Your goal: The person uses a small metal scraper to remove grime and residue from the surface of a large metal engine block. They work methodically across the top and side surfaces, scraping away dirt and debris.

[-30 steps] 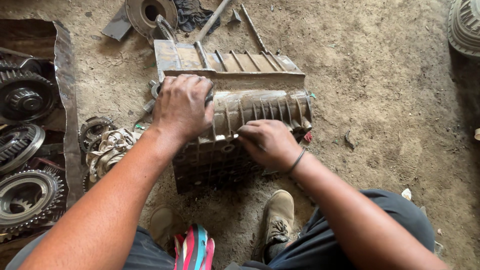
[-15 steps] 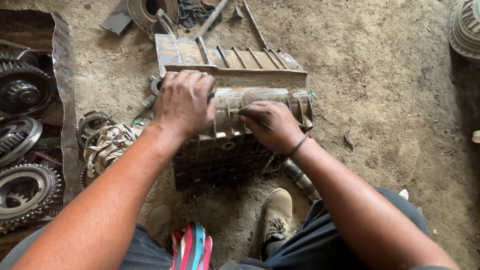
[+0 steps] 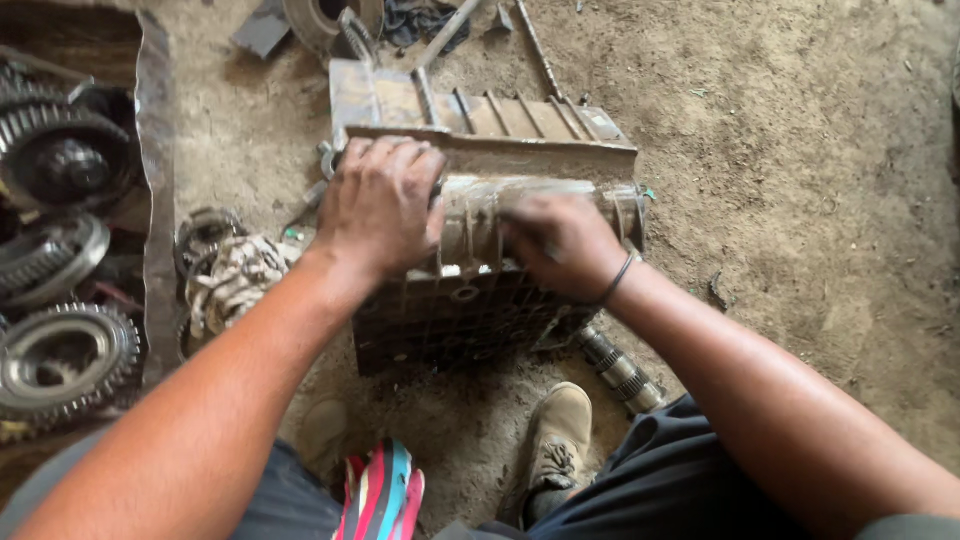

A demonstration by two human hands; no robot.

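Left hand (image 3: 385, 205) lies palm-down, fingers spread over the left end of the ribbed metal housing (image 3: 480, 260), pressing rather than closed round it. Right hand (image 3: 560, 245) is curled on the housing's rounded middle; blurred, cannot tell if it pinches anything. Housing sits on the dirt floor (image 3: 800, 200), just beyond the tan shoe (image 3: 555, 450).

Change: half a second ago the right hand sat lower and nearer the housing's right end; now it is shifted leftward, closer to the left hand. Left hand unchanged. Reads as working along the casing while the other hand steadies it.

Around: gears (image 3: 60, 350) well left of the housing, a rag-wrapped part (image 3: 230, 280) just left, a splined shaft (image 3: 620, 370) at its lower right corner, scrap metal beyond. Nothing blocks the hands.
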